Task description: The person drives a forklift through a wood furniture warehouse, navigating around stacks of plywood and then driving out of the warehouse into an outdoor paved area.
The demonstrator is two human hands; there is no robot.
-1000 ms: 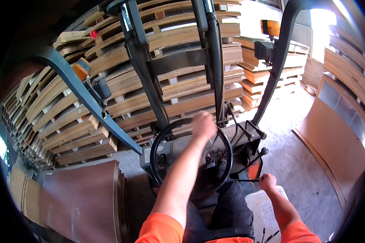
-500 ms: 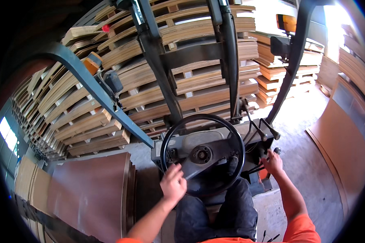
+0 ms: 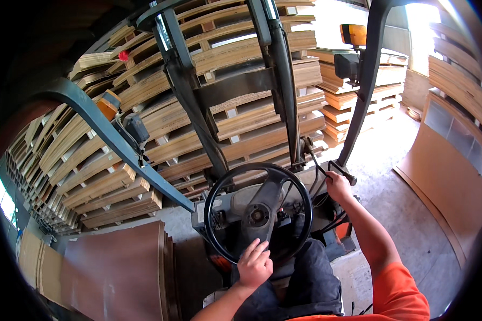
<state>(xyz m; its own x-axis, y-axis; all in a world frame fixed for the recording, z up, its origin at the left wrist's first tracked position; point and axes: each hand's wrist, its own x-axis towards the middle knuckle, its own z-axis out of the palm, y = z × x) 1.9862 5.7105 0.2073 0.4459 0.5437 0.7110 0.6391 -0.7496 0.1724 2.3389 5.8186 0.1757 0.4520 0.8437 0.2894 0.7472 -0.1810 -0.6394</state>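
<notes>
My left hand (image 3: 254,265) lies on the lower part of a black steering wheel (image 3: 213,235), its fingers stretched out flat over the rim and towards the bottom spoke. The wheel's broad spokes point up and down from the hub. My right hand (image 3: 338,188) is closed on a control lever, one of several beside the wheel at its right; most of the lever's top is hidden by the fingers. A black lever knob (image 3: 351,178) shows just beyond that hand. My legs (image 3: 316,273) are under the wheel.
Ahead, beyond the forklift mast (image 3: 235,88), stand tall stacks of wooden boards (image 3: 160,123). Brown sheets (image 3: 115,267) are stacked at the left. A large curved board (image 3: 439,176) leans at the right. Blue-grey frame posts (image 3: 112,142) carry orange lamps (image 3: 353,35).
The steering wheel has turned, its spokes now upright. My left hand has moved from the left rim to the bottom. My right hand has gone forward from the lower levers to another one.
</notes>
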